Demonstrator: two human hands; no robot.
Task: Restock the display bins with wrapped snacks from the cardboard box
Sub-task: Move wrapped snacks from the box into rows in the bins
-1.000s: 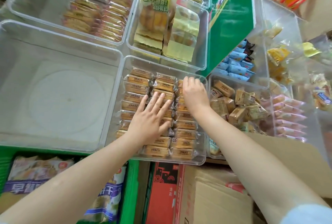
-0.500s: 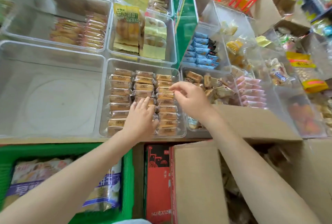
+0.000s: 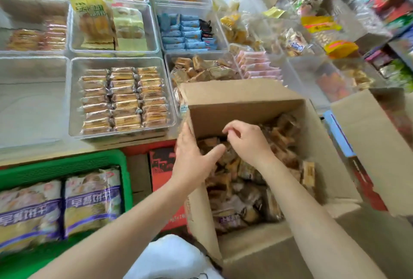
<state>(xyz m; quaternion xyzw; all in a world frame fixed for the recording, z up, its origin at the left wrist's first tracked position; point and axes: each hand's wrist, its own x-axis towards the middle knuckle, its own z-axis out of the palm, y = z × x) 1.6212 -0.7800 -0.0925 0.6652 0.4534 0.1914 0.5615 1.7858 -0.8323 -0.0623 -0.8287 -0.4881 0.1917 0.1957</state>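
At the counter's front edge, a clear display bin (image 3: 73, 97) is seen filled with three neat rows of wrapped snacks (image 3: 125, 99). Just right of it, below the edge, the cardboard box (image 3: 245, 95) stands open, with loose wrapped snacks (image 3: 243, 191) heaped inside. The left hand (image 3: 192, 158) is laid on the box's left wall, fingers straight, nothing grasped. The right hand (image 3: 248, 142) is curled over the heap; whether a pack is pinched cannot be told. Several packs should probably be gathered flat and aligned, so rows can be matched.
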